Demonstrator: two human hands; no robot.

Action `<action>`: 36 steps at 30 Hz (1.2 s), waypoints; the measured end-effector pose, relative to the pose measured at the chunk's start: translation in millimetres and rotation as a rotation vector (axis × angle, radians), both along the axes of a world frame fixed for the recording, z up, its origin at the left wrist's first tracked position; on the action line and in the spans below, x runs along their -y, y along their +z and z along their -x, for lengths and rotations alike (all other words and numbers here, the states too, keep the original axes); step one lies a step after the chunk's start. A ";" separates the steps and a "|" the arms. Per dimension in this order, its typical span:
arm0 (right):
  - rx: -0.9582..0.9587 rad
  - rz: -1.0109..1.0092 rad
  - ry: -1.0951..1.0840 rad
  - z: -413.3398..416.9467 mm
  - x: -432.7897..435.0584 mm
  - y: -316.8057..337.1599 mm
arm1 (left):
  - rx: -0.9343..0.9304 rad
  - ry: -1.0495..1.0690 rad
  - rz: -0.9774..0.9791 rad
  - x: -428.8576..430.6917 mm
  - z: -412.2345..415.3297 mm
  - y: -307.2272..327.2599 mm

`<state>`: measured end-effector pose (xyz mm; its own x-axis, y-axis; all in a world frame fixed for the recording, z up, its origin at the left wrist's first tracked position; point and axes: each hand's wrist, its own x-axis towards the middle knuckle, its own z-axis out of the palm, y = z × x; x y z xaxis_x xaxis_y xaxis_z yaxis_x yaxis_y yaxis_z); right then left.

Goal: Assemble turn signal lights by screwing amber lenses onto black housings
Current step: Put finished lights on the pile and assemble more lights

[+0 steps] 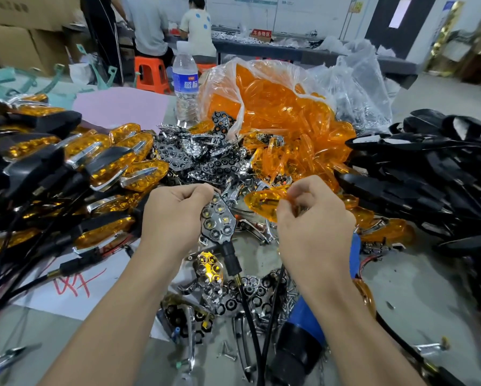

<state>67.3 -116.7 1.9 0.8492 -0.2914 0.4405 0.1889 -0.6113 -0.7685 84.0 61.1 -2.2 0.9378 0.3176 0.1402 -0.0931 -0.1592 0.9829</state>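
The amber lens [264,201] is glossy, translucent plastic, the reflector [219,218] beside it mirror-bright chrome with faceted cups, the black housings [428,176] smooth plastic with a dull sheen, the bag [353,79] thin, crinkled clear film, the water bottle [185,87] clear ribbed plastic, and the pink sheet [122,104] matt paper.

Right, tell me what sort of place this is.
Likely a factory assembly shop: heaps of finished lights, a bag of amber lenses, workers at a table behind. The left hand grips a housing, the right hand a lens.
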 end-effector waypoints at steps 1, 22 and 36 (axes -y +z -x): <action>0.003 -0.023 0.023 0.4 -0.9 0.5 | 0.000 -0.010 -0.006 0.9 0.1 0.1; -0.176 -0.445 0.411 14.7 -22.0 15.2 | 0.034 0.003 0.011 4.6 -1.6 -1.6; -0.104 -0.063 0.245 17.7 -52.0 -12.0 | -0.278 -0.244 0.444 -0.6 0.2 7.0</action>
